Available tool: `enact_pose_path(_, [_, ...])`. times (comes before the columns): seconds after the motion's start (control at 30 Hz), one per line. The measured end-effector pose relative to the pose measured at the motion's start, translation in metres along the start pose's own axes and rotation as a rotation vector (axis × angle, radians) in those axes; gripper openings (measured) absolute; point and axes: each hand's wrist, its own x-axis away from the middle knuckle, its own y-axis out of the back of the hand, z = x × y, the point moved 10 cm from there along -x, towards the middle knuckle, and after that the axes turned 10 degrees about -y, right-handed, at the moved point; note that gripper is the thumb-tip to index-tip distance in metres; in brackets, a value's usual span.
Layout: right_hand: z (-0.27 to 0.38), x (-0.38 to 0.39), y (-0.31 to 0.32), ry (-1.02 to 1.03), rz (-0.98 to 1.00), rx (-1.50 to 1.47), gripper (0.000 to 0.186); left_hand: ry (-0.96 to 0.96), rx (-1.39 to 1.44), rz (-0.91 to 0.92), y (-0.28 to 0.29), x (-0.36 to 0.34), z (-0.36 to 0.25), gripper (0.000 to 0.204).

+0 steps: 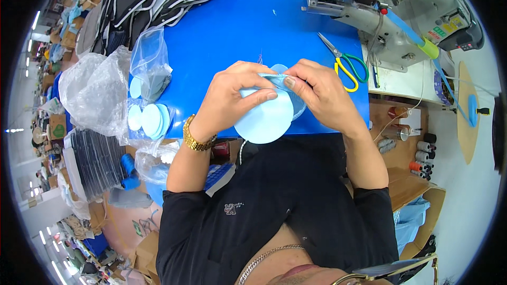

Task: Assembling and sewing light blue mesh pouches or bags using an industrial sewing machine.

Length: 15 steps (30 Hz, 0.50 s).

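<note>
My left hand (237,95) grips a flat, round, light-blue piece (264,121) at its upper edge, thumb lying across it. My right hand (315,95) pinches a narrow, folded or bent light-blue piece (274,78) between thumb and fingers, just above the disc, and my left fingers touch it too. More light-blue material shows behind the disc, partly hidden by my hands. Scissors (346,71) with green and yellow handles lie to the right of my right hand on the blue work surface (222,26).
Several round pieces (153,121) and clear plastic bags (92,87) lie at the left. Black padded pieces (132,5) are piled at the back left. A sewing machine (401,21) stands at the back right. Thread spools (422,155) sit on a wooden shelf at the right.
</note>
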Motion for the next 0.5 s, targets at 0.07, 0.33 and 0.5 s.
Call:
enact_pose_path(0.07, [-0.011, -0.001, -0.003, -0.104, 0.017, -0.204, 0.012, 0.137, 0.1, 0.037, -0.004, 0.007, 0.018, 0.013])
enact_pose_path(0.33, [-0.01, -0.005, 0.002, 0.02, 0.043, -0.082, 0.01, 0.245, 0.222, -0.034, -0.005, 0.006, 0.032, 0.018])
enact_pose_path(0.5, [-0.019, -0.009, -0.007, -0.086, 0.056, -0.108, 0.022, 0.322, 0.251, -0.085, -0.001, 0.005, 0.039, 0.02])
